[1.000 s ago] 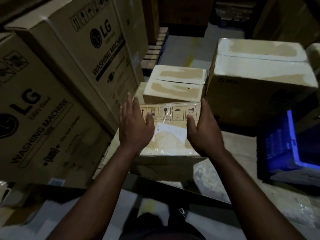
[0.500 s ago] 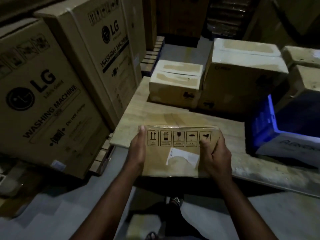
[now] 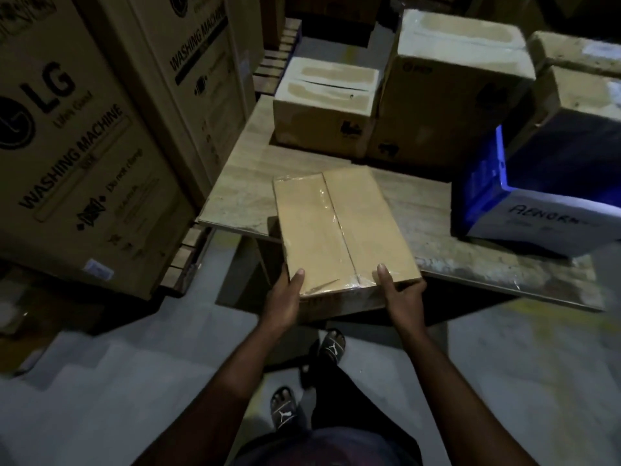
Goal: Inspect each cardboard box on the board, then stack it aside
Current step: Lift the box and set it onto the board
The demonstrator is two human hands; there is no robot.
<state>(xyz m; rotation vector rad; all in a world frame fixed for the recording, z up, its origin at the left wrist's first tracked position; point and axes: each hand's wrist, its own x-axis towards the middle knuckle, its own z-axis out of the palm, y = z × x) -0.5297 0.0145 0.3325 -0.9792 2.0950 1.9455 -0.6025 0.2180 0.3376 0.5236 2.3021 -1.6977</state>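
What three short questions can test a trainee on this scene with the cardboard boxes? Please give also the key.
1. True or false: the left hand and the right hand both grip the flat box at its near end, thumbs on top.
2. What stands on the right part of the board? A) a blue crate B) a metal bucket C) a ladder
3. Fill in: the big cartons at the left read "WASHING ____".
Key: 1 true; 2 A; 3 MACHINE.
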